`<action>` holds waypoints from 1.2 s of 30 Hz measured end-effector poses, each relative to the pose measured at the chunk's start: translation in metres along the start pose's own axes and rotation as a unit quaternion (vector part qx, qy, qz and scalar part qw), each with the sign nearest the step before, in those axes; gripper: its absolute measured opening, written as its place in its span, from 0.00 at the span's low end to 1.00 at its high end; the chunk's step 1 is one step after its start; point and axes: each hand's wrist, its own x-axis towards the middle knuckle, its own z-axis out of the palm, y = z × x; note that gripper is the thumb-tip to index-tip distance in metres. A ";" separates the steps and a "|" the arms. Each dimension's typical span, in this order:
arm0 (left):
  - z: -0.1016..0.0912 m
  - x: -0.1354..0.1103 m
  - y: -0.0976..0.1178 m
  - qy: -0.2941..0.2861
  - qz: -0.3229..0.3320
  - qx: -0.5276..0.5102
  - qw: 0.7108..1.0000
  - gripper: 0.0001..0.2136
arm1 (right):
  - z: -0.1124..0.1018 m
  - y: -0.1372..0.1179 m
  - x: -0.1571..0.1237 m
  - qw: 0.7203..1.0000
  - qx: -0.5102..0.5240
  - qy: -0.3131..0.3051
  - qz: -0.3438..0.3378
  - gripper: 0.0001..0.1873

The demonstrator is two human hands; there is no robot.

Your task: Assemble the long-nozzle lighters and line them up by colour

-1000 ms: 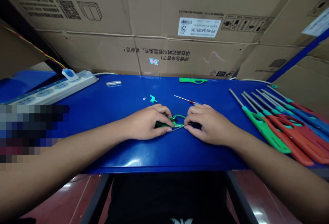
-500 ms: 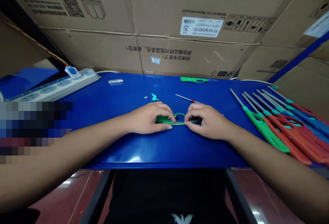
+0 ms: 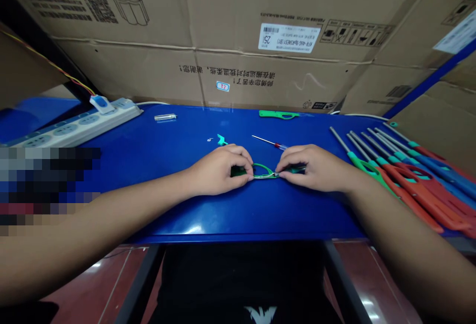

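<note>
My left hand (image 3: 219,170) is closed around the handle end of a green long-reach lighter casing (image 3: 267,167), which lies on the blue table. The casing's trigger loop shows between my hands, with a thin pale wire along its lower side. At the wire's right end, the thumb and fingertips of my right hand (image 3: 316,168) pinch a small metal piece (image 3: 275,174). Darker teal parts of the lighter are half hidden behind the right fingers. A teal trigger (image 3: 222,139) lies just beyond my left hand, and a screwdriver (image 3: 269,142) lies beyond the casing.
Several red, blue and green long-reach lighters (image 3: 420,175) lie on the right. Another green lighter casing (image 3: 277,114) and a small clear tube (image 3: 165,117) rest near the back. A power strip (image 3: 80,123) stands at left; a large cardboard box (image 3: 230,31) walls off the back.
My right hand has moved slightly right and away from my left, uncovering more of the trigger loop and the wire. My left hand still grips the casing. The view has shifted slightly.
</note>
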 end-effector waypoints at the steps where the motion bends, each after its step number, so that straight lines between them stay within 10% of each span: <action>1: 0.000 0.000 0.000 -0.005 0.005 0.002 1.000 0.05 | 0.000 -0.001 0.000 1.000 -0.002 -0.002 0.001 0.08; 36: 0.006 0.004 -0.006 0.000 0.085 0.035 0.996 0.06 | -0.005 0.008 0.020 0.987 0.029 -0.105 0.116 0.05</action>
